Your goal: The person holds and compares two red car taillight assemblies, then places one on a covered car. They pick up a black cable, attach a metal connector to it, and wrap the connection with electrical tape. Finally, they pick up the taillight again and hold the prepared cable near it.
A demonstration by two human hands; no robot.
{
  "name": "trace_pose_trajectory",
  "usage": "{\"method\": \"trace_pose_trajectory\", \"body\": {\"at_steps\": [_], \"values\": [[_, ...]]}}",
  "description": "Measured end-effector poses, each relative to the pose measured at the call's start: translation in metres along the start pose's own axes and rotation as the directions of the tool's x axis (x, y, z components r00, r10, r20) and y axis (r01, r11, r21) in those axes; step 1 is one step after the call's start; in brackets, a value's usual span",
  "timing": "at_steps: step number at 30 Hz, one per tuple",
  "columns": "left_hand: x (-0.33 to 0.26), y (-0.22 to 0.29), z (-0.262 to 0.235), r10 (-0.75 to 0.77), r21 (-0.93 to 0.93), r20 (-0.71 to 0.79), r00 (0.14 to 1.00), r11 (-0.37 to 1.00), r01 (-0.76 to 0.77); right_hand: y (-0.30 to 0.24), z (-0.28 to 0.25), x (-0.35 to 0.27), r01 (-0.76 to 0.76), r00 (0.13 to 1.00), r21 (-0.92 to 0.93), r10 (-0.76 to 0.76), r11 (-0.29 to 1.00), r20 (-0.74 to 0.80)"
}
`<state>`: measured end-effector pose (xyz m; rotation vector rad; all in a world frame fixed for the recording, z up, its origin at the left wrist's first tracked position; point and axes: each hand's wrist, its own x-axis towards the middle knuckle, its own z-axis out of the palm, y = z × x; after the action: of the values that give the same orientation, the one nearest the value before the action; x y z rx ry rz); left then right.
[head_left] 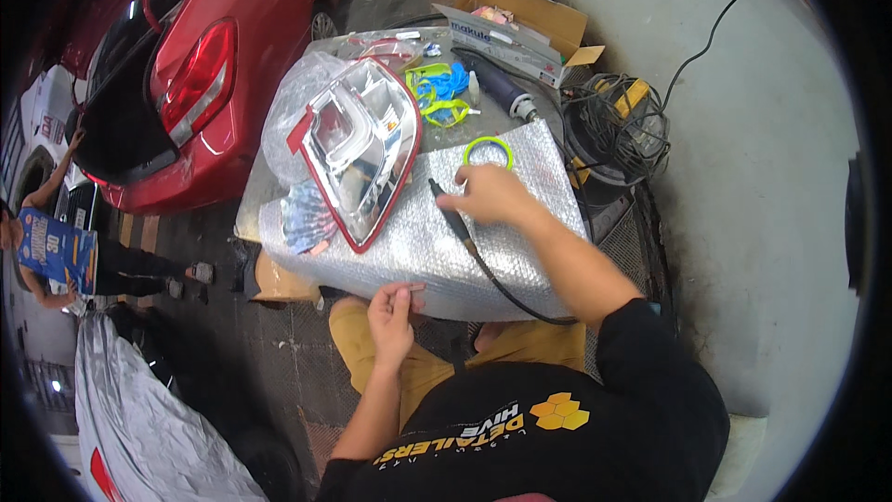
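Nearest, the left hand pinches a small pinkish strip at the near edge of the desk, which is draped in silver bubble-foil. The right hand has its grip pressed around a slim black corded pen-shaped tool; its long axis runs from near right to far left, tip towards the red-rimmed chrome tail-lamp unit. Bare foil lies between them. Beyond sit a green ring and, at the far edge, an open cardboard box.
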<state>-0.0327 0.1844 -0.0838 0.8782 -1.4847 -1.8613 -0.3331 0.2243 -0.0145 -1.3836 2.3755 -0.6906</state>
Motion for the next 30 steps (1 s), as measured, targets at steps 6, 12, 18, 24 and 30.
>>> {"method": "trace_pose_trajectory", "body": {"at_steps": [6,12,18,24,30], "values": [[0.028,0.050,0.023,0.206,0.048,0.065,0.976,0.977,-0.210,-0.002,0.063,-0.019,-0.008,0.991,0.071,0.018,0.997,-0.129],[0.022,0.109,0.019,0.258,0.012,0.203,0.945,0.964,-0.266,-0.049,-0.002,-0.120,-0.029,0.994,0.866,-0.074,0.500,0.076],[-0.012,0.146,0.045,0.253,-0.061,0.355,0.900,0.967,-0.248,-0.040,0.006,-0.188,-0.005,0.973,0.960,-0.219,0.280,0.069],[-0.025,0.137,0.049,0.239,-0.008,0.396,0.887,0.967,-0.256,-0.051,0.014,-0.209,-0.015,0.968,0.949,-0.233,0.316,0.093],[-0.037,0.139,0.047,0.186,0.142,0.349,0.918,0.958,-0.248,-0.051,0.024,-0.206,-0.038,0.957,0.953,-0.263,0.300,0.121]]}}
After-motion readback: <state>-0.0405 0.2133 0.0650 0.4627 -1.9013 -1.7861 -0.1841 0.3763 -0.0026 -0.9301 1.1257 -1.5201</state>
